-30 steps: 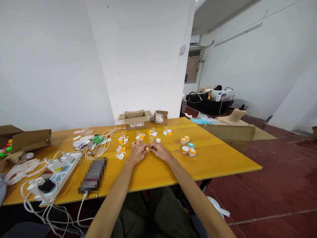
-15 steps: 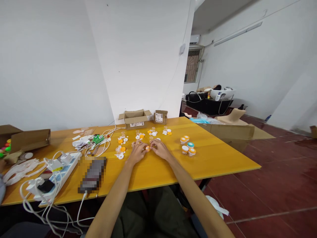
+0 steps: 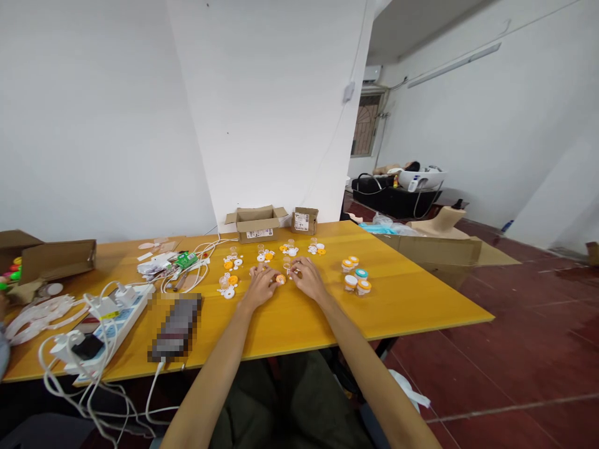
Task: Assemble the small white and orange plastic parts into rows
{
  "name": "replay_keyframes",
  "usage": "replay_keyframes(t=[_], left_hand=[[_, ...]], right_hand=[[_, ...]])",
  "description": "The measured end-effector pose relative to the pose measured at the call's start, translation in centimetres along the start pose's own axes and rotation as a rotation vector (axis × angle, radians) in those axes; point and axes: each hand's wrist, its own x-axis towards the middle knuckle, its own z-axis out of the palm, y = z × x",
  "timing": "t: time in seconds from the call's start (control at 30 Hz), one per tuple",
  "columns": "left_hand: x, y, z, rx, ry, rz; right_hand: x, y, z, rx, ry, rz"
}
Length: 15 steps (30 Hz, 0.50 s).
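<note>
My left hand (image 3: 262,289) is closed at the fingertips on an orange lid (image 3: 281,279) with a pale centre, held just above the table. My right hand (image 3: 306,279) is a little to the right, fingers curled and tips drawn together by small white plastic pieces. What those tips pinch, if anything, is too small to make out. A clear cup (image 3: 287,262) stands just beyond, between the hands. Sets of clear cups, white discs (image 3: 229,292), orange rings (image 3: 268,255) and tiny white parts lie in clusters around. Several lidded jars (image 3: 350,282), with orange, white and teal tops, stand at the right.
Two cardboard boxes, one open (image 3: 257,224) and one smaller (image 3: 305,221), stand at the table's back. Left are a pixelated dark device (image 3: 175,327), a white power strip (image 3: 122,318) with tangled cables, and another carton (image 3: 58,268). The table's right edge borders a large carton (image 3: 435,249).
My right hand has drawn away from the orange lid, slightly up and to the right, towards the small white pieces. My left hand keeps the lid in nearly the same place.
</note>
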Motion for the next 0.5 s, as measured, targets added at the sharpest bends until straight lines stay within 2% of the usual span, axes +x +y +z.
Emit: replay_keyframes(t=[0.23,0.5], left_hand=[[0.0,-0.5,0.4,0.016,0.003,0.026],[0.0,-0.8,0.6,0.025,0.02,0.029]], right_hand=[[-0.1,-1.8,0.5,0.046,-0.121,-0.128],[-0.4,-1.0,0.8,0.009,-0.142,-0.126]])
